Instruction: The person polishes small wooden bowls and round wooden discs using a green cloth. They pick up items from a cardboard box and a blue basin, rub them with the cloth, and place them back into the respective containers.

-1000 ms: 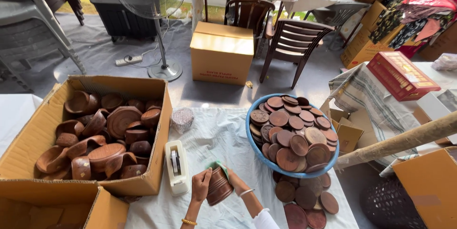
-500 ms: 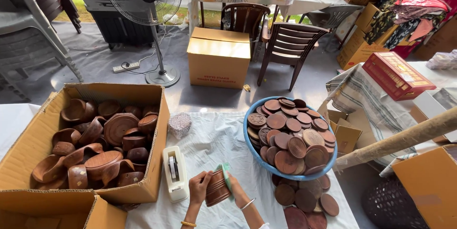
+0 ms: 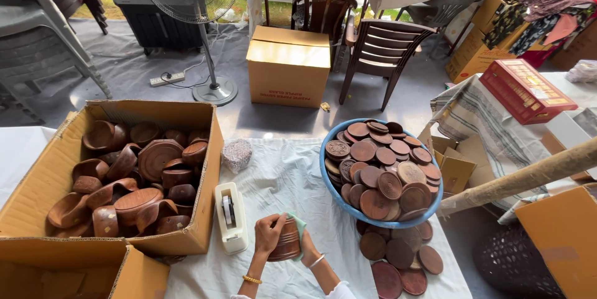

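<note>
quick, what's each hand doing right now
Left hand: closed around the side of the small brown wooden cup.
Right hand: closed on the same cup from the other side, with a green cloth pressed against it.

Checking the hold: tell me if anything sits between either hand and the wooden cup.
A green cloth lies between the right hand and the wooden cup. The left hand rests on the cup directly, nothing visible between them.

craft packing stall — cardboard box (image 3: 106, 174) of wooden bowls, tub (image 3: 380, 171) of lids, tape dispenser (image 3: 231, 217)
</note>
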